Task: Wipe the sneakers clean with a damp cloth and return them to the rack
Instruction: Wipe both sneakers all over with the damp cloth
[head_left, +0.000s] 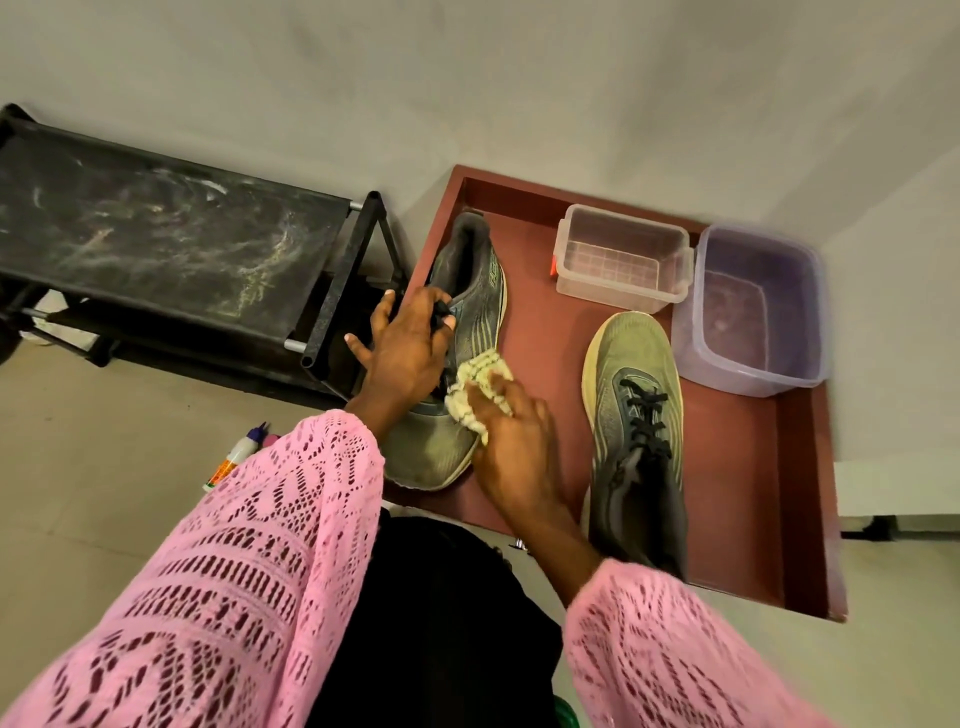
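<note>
So, from the left: the rack (171, 244) stands bare and dusty against the wall, with a small bottle (234, 460) on the floor near it. Just beside the rack, on the red tray (795, 467), the left hand (405, 348) pins the near shoe (467, 312) at the laces, fingers curled over the tongue. The right hand (511, 436) presses a bunched cloth (478, 389) against that shoe's side, near the toe. The second shoe (634, 415) lies untouched to the right, toe pointing away, and beyond it sit a clear box (623, 260) and a purple tub (753, 312); whether either holds water I can't tell. I'd say she should keep the hold firm and rub along the sole edge in short strokes, turning the cloth to a cleaner face.
</note>
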